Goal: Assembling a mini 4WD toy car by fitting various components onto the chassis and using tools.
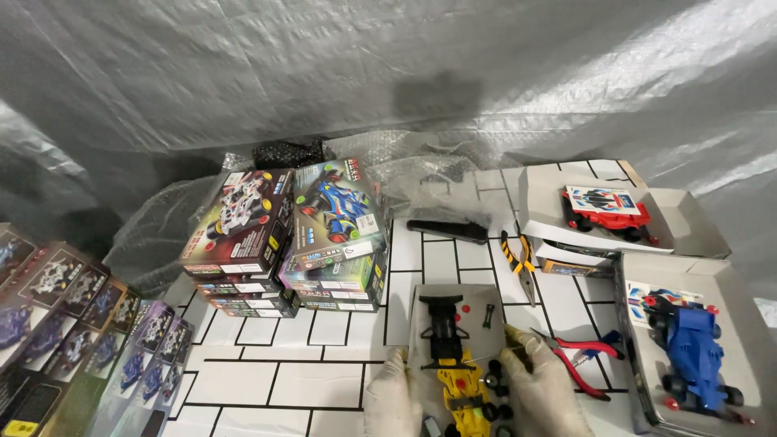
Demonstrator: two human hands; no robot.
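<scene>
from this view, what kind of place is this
Likely a hobby bench for building toy race cars: stacked kit boxes, pliers on the tiled tabletop, and a finished blue car.

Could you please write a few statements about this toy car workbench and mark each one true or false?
1. Both gloved hands, left hand and right hand, flank a yellow and black toy car chassis. True.
2. The blue toy car sits in a tray on the left. False: it is in the open box on the right.
3. The red-handled cutters lie right of the right hand. True.
4. The stacked kit boxes stand right of the chassis. False: they stand to its left.
</scene>
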